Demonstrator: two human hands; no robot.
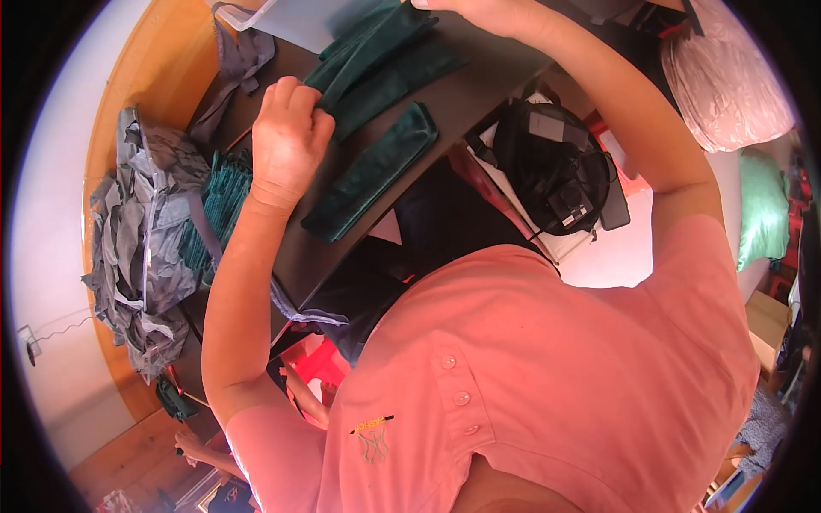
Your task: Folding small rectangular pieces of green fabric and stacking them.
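**Two hands at folded green cloths on a dark table**

We look down from a head camera over a salmon-pink polo shirt (530,376) at a dark table (466,90) that runs diagonally across the view.

At the far left, we see a heap of grey fabric pieces (141,231) piled at the table's left end, beside an orange wall panel (162,60). Just to its right lies a stack of dark green cloth (224,201), partly tucked under the grey pieces.

Next comes our left hand (289,128), its forearm rising from the lower left. The fingers are curled into a loose fist, and the fingertips pinch the edge of a folded green cloth (385,43) that stretches up and to the right. Just beside that hand, lower on the table, a second folded green strip (372,171) lies flat and untouched.

Above, a pale translucent plastic container (295,19) sits at the table's far edge, touching the upper cloth.

Further right, our right hand (483,10) reaches to the top edge of the view. Most of it is cut off, so we cannot tell how open it is or whether it grips anything.

Below that arm, off the table edge, a black device with straps (556,167) rests on a white surface. At the far right sit a pink plastic bag (727,77) and a mint-green cushion (761,209).
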